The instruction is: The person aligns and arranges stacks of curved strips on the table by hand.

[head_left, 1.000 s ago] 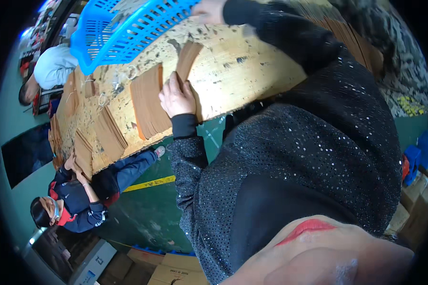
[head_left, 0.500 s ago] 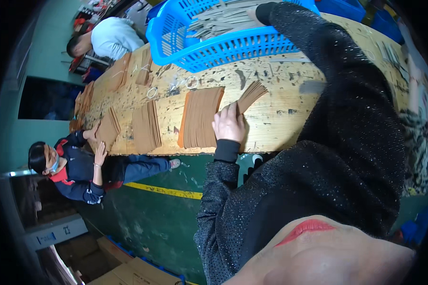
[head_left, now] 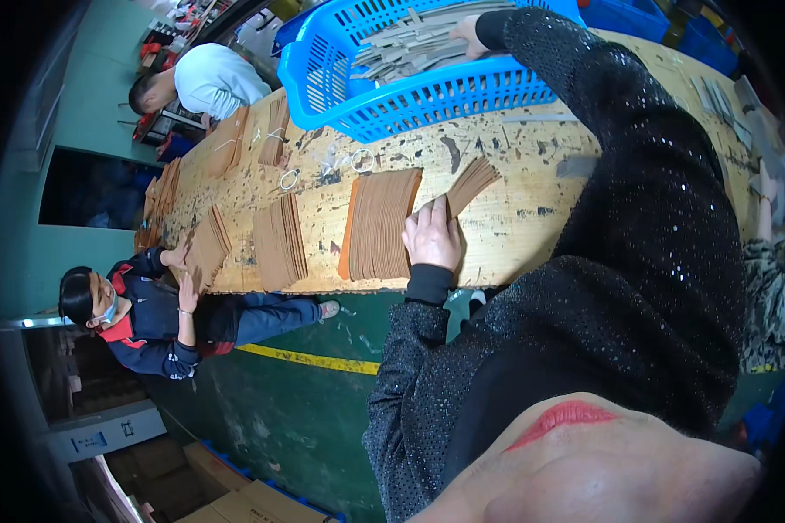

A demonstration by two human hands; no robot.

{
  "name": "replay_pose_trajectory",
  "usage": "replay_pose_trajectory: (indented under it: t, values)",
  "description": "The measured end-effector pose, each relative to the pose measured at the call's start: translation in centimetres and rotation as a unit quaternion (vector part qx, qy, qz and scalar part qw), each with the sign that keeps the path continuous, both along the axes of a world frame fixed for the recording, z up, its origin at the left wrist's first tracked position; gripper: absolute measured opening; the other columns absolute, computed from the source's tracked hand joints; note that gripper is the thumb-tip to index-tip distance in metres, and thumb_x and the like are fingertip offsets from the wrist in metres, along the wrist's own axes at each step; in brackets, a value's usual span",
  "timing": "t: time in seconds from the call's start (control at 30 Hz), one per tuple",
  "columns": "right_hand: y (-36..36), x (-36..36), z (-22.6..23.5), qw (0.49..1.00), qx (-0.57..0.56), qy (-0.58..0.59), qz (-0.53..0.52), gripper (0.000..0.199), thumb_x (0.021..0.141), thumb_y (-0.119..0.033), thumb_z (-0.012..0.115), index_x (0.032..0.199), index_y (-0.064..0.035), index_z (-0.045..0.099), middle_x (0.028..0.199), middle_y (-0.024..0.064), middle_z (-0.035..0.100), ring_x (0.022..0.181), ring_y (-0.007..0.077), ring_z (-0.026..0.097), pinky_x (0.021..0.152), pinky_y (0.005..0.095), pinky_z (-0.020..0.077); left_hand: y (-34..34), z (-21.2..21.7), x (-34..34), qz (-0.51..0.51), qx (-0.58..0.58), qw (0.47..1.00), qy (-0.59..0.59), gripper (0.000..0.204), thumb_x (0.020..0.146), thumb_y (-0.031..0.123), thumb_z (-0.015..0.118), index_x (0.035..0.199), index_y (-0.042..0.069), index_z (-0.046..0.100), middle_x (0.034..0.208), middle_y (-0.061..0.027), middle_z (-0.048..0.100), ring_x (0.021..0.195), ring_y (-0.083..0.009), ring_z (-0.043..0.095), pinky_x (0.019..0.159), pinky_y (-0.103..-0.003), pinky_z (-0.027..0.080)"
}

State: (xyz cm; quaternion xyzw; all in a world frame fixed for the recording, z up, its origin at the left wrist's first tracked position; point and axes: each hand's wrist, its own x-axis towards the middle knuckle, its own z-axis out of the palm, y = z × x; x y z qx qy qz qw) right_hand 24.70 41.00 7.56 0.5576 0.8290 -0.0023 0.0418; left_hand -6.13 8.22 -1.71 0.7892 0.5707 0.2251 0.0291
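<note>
My left hand [head_left: 433,235] rests on the wooden table with its fingers closed round the near end of a small bundle of brown strips [head_left: 475,184]. The bundle's far end fans out. Just left of that hand lies a wide stack of brown strips [head_left: 382,225] with an orange piece [head_left: 347,235] along its left side. My right hand [head_left: 471,37] is inside a blue plastic basket [head_left: 436,112], its bent fingers on the loose grey strips [head_left: 406,45]. Its fingertips are partly hidden among them.
More brown stacks [head_left: 279,244] stand along the wooden table [head_left: 515,240]. White rings [head_left: 363,160] lie behind them. A masked person [head_left: 139,309] at the left end handles a brown stack; another person [head_left: 218,78] bends down beyond. Grey pieces [head_left: 720,105] lie at the right.
The whole view has shifted slightly, so things sit lower and further right. More of my right hand shows inside the basket. My left hand keeps its place on the small bundle.
</note>
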Motion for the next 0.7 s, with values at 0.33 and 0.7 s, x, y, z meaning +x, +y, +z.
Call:
replay_pose_trajectory:
  t: [0.33, 0.7]
  values:
    - [0.3, -1.2, 3.2, 0.999, 0.014, -0.023, 0.03, 0.074, 0.065, -0.027, 0.078, 0.136, -0.0135, 0.063, 0.116, 0.0234, 0.071, 0.11, 0.0411, 0.067, 0.094, 0.0483, 0.0551, 0.4, -0.3, 0.3, 0.013, -0.022, 1.0, 0.01, 0.049, 0.09, 0.022, 0.069, 0.137, 0.015, 0.06, 0.126, -0.0105, 0.065, 0.114, -0.0356, 0.057, 0.095, -0.051, 0.046]
    - [-8.8, 0.2, 19.7, 0.881, 0.294, 0.369, 0.035, 0.059, 0.084, -0.01, 0.068, 0.141, -0.0064, 0.053, 0.108, 0.0234, 0.072, 0.101, 0.0376, 0.07, 0.086, 0.045, 0.0556, -0.2, 0.1, 0.0, -0.003, -0.04, 0.998, 0.046, 0.046, 0.091, 0.024, 0.068, 0.136, 0.016, 0.061, 0.127, -0.0104, 0.065, 0.115, -0.0357, 0.057, 0.095, -0.053, 0.046]
